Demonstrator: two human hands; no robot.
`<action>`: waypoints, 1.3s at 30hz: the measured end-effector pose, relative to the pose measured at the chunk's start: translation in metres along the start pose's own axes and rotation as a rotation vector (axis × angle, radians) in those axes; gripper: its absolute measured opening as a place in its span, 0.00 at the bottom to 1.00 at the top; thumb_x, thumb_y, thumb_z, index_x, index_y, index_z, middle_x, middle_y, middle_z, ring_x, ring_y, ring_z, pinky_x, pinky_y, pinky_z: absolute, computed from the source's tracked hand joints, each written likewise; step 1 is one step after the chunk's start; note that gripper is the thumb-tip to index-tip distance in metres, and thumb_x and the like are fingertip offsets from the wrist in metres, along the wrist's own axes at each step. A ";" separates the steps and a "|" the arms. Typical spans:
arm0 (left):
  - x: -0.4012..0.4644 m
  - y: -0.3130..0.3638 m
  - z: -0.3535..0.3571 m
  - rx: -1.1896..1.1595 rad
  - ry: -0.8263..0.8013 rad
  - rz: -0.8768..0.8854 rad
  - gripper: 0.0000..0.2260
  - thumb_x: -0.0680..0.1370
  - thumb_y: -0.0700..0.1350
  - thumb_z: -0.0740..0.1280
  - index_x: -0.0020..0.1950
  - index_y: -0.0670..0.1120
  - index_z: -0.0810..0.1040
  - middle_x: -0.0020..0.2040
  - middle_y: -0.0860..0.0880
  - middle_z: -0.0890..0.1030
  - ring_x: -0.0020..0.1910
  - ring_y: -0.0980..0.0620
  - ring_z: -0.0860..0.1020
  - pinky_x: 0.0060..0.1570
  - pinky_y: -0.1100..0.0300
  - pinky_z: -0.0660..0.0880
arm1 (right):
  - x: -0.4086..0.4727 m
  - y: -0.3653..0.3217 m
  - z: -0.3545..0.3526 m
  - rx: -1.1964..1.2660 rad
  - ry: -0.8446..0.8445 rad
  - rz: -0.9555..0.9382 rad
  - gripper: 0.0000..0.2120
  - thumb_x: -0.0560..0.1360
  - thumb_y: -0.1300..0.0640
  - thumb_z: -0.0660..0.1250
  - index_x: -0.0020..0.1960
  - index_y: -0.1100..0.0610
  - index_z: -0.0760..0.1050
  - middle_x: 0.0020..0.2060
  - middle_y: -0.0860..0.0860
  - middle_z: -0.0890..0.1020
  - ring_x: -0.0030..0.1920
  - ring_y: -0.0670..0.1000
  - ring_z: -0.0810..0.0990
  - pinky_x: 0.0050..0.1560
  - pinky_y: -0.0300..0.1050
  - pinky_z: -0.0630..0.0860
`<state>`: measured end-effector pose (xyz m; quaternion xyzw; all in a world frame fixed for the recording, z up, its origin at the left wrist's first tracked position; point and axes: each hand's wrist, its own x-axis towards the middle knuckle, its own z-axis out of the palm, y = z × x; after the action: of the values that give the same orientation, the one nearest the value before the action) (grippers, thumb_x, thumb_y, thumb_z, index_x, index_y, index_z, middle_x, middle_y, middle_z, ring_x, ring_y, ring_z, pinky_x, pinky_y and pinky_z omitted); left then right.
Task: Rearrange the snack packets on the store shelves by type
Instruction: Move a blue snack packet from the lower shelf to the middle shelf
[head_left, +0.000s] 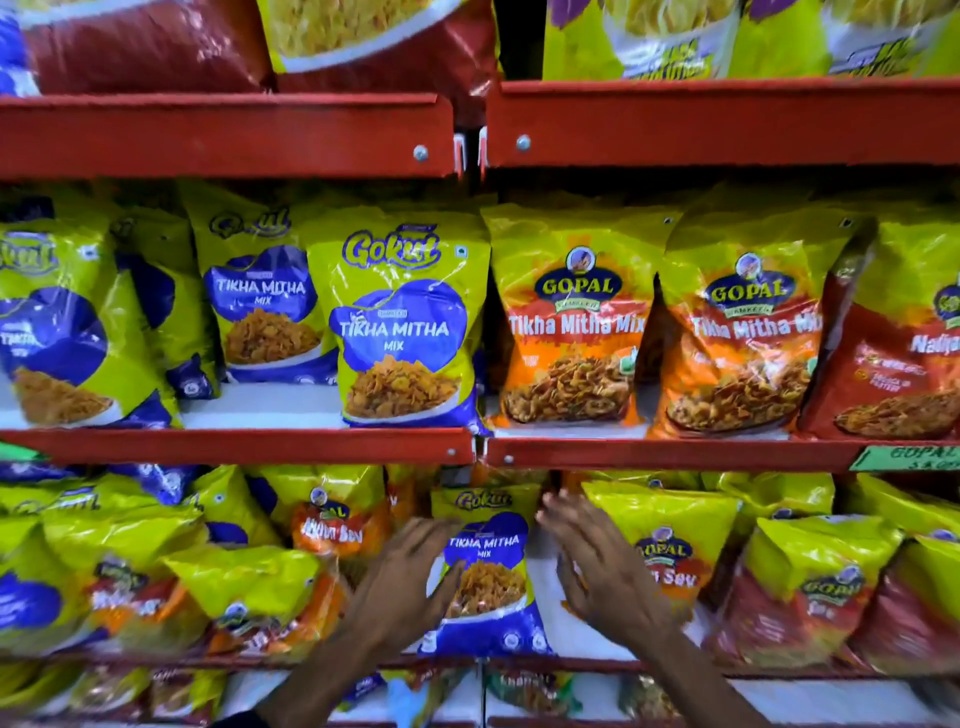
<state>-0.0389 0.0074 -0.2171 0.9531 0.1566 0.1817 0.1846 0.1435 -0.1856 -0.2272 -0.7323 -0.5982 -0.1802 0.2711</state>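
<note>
Yellow-and-blue Gokul Tikha Mitha Mix packet (485, 566) upright at lower red shelf front edge (571, 664), among Gopal sev packets (670, 561). Left hand (410, 577) and right hand (597, 566) flank it, fingers spread, gripping nothing. Step: picking misfit; next, clasp sides, lift to Gokul row (400, 322) above.

Gokul Tikha Mitha pkt (485, 566), yellow-blue, upright, lower shelf, amid Gopal pkts (670, 551)

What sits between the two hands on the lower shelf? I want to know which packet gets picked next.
In the head view, a Gokul Tikha Mitha Mix packet stands upright between the left hand and right hand, both open.
</note>
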 end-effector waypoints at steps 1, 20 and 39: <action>-0.003 -0.007 0.009 -0.036 -0.038 -0.073 0.22 0.77 0.56 0.62 0.69 0.49 0.75 0.64 0.50 0.81 0.64 0.50 0.77 0.64 0.66 0.65 | -0.010 0.001 0.016 0.048 -0.077 0.075 0.17 0.77 0.59 0.62 0.65 0.56 0.75 0.63 0.53 0.80 0.67 0.54 0.76 0.66 0.53 0.74; 0.012 -0.067 0.102 -0.903 -0.254 -0.878 0.20 0.61 0.29 0.81 0.43 0.46 0.77 0.37 0.51 0.86 0.31 0.59 0.83 0.30 0.66 0.79 | -0.021 0.017 0.123 1.010 -0.403 1.069 0.29 0.50 0.49 0.86 0.46 0.54 0.81 0.37 0.43 0.88 0.42 0.50 0.82 0.44 0.44 0.81; -0.021 0.011 -0.081 -0.901 0.321 -0.313 0.29 0.58 0.46 0.82 0.58 0.47 0.81 0.54 0.48 0.88 0.54 0.49 0.85 0.54 0.51 0.82 | 0.065 -0.076 -0.053 1.033 0.036 0.658 0.25 0.57 0.68 0.83 0.52 0.59 0.83 0.49 0.52 0.89 0.49 0.48 0.87 0.51 0.43 0.82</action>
<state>-0.0882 0.0143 -0.1484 0.7037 0.2301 0.3456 0.5765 0.0874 -0.1573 -0.1336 -0.6493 -0.3462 0.2140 0.6425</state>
